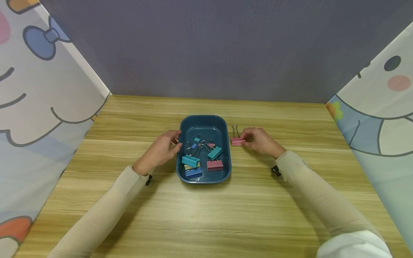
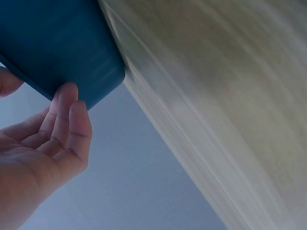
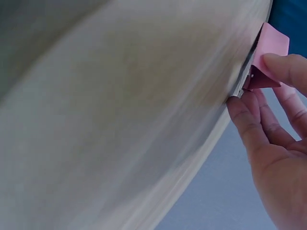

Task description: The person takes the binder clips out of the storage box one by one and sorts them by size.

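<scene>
A dark blue rectangular bin (image 1: pixel 203 121) stands mid-table with several binder clips inside: teal (image 1: pixel 190 161), blue (image 1: pixel 194 173), pink (image 1: pixel 214 165) and a few small ones. My left hand (image 1: pixel 162 148) is at the bin's left side, its loosely bent fingers (image 2: pixel 67 103) against the outer wall in the left wrist view. Just right of the bin, a large pink binder clip (image 1: pixel 237 142) lies on the table, wire handles pointing away from me. My right hand (image 1: pixel 259 140) pinches its right end, thumb (image 3: pixel 288 69) on the pink face in the right wrist view.
The wooden table (image 1: pixel 206 218) runs back to a grey panel (image 1: pixel 206 50). Cartoon-printed sheets (image 1: pixel 58 107) stand along both sides. Dark wrist-camera pieces (image 1: pixel 276 170) sit by both cuffs.
</scene>
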A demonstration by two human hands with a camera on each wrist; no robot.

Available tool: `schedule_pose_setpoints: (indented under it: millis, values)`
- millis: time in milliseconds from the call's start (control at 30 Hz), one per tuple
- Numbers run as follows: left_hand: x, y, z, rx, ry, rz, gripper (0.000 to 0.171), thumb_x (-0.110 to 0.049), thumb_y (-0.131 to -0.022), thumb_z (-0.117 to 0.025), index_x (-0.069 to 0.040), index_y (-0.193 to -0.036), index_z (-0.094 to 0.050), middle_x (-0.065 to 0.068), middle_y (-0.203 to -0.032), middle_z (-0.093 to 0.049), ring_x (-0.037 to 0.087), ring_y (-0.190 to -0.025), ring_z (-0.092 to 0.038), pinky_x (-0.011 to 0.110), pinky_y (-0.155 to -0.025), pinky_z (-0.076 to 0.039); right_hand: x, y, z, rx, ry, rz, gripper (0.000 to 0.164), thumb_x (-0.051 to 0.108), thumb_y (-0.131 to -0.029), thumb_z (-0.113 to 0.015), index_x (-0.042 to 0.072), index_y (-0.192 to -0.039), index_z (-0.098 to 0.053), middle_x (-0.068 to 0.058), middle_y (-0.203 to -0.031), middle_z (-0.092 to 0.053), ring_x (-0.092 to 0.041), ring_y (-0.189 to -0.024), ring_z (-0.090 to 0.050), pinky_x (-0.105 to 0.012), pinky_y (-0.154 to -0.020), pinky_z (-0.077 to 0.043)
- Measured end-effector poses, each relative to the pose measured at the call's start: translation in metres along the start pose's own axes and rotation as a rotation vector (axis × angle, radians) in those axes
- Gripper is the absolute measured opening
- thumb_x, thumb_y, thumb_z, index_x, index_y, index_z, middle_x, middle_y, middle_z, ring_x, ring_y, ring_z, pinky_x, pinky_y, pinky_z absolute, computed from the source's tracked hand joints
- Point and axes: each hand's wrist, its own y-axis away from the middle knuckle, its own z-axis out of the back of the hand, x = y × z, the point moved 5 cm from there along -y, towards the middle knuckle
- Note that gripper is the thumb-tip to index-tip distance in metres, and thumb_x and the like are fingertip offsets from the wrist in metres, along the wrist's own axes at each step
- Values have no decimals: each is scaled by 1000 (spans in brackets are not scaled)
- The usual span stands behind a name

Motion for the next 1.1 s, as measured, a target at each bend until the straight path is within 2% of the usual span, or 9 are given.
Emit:
schedule_pose_setpoints:
  millis: [400,833,1100]
  values:
    - [0,0,-1,-6,-4,6,46,-7,-90,-63,8,-130,-48,14,-103,-58,25,-90,-60,37,-72,-52,4,0,0,7,21,13,15,-3,-76,-74,8,-84,-67,-3,-85,-65,-19,-79,-61,-38,-72,-49]
    - [-1,0,0,9,0,19,45,-8,-91,-61,8,-131,-48,15,-103,-58,26,-92,-60,38,-73,-52,6,5,8,3,30,-25,15,2,-77,-76,5,-89,-69,-8,-92,-65,-24,-86,-61,-43,-78,-49]
    - [-1,0,0,7,-4,24,45,-8,-90,-62,8,-130,-48,14,-102,-58,26,-91,-60,37,-73,-52,22,6,16,-16,33,39,17,1,-77,-76,4,-92,-68,-10,-97,-64,-27,-94,-58,-44,-85,-47]
